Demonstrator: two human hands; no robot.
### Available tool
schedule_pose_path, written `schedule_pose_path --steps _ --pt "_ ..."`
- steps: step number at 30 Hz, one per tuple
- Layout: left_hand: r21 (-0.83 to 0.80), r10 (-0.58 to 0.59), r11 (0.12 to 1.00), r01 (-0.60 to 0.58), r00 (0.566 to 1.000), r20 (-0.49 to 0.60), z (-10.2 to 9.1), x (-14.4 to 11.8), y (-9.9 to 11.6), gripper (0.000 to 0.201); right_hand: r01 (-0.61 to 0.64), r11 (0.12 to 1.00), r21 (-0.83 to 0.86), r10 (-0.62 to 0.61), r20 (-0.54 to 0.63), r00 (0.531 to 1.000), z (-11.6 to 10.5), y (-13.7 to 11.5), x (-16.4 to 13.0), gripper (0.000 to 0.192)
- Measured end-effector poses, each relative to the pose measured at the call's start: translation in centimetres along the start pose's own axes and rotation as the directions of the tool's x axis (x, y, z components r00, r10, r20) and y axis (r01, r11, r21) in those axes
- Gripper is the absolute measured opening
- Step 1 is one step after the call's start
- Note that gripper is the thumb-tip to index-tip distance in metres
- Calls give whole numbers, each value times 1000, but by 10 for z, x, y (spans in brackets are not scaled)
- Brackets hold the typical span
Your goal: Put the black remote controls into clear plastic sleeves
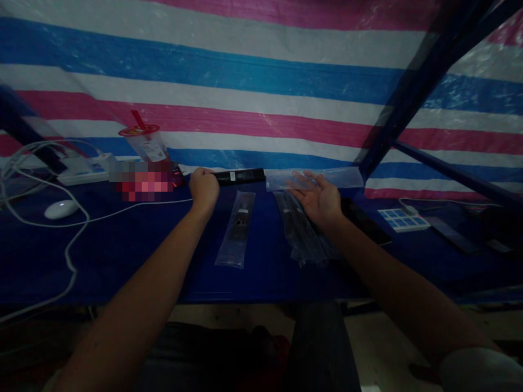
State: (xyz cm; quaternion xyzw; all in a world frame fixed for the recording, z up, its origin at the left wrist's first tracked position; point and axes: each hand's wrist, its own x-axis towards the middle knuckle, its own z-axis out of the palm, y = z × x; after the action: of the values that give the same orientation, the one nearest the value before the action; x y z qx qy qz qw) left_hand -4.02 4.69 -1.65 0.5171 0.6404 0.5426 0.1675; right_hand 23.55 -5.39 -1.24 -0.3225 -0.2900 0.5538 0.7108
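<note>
In clear sleeve [236,228], a dark remote.

remote [239,176] behind bagged remote [237,228], bag pile [300,231] right, mouse [61,209] far left

A makeshift packing workstation: a workbench [122,256] covered in dark blue cloth, backed by a striped pink, blue and white tarpaulin [253,71], with clear plastic sleeves [300,231], a power strip [84,173], computer mouse [61,209] and cables.

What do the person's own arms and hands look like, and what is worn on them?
Both forearms are bare, and the left hand and right hand wear no gloves, rings or watch that can be seen. A pale, whitish sleeve edge shows only at the right upper arm.
</note>
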Motion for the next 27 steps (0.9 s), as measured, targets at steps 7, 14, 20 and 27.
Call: schedule_pose_path --steps 7,14,20,27 --pt "44 51 998 -50 999 -18 4 0 -2 20 0 1000 -9 -1 -21 1000 0 -1 1 16" --pt "24 83 996 -83 997 -1 2 -4 1 20 18 999 -33 -18 -18 1000 -1 -1 2 15" --pt "14 89 996 -89 996 -7 -1 -8 8 22 -8 1000 0 8 -47 999 -1 0 2 15" --pt "-29 87 996 -86 995 48 1 -12 17 24 -40 999 16 41 -72 997 1 2 2 17"
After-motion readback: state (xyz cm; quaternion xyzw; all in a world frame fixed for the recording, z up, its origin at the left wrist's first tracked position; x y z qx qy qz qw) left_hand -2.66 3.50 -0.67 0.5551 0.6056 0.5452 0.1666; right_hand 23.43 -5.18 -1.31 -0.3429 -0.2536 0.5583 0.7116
